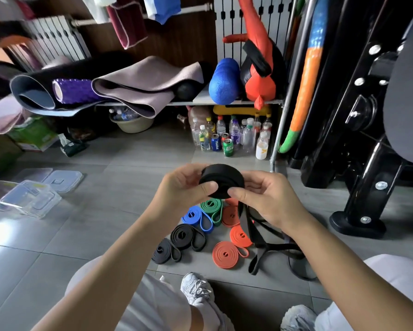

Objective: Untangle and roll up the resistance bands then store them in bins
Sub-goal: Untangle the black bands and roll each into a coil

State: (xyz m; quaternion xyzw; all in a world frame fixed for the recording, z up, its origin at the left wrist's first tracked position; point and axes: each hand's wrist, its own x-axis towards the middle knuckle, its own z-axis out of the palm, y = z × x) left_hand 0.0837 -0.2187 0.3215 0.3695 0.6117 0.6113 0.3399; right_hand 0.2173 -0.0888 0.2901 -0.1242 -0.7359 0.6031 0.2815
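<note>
A thick black resistance band roll is held up between both hands. My left hand grips its left side and my right hand pinches its right side. The band's loose tail hangs down from the roll to the floor. Below on the floor lie rolled bands: two black, a blue, a green and three orange-red ones. Clear plastic bins with lids stand on the floor at the left.
A low shelf at the back holds yoga mats, foam rollers and a red bag. Several bottles and cans crowd the floor under it. A black weight machine stands at the right. My shoes are at the bottom.
</note>
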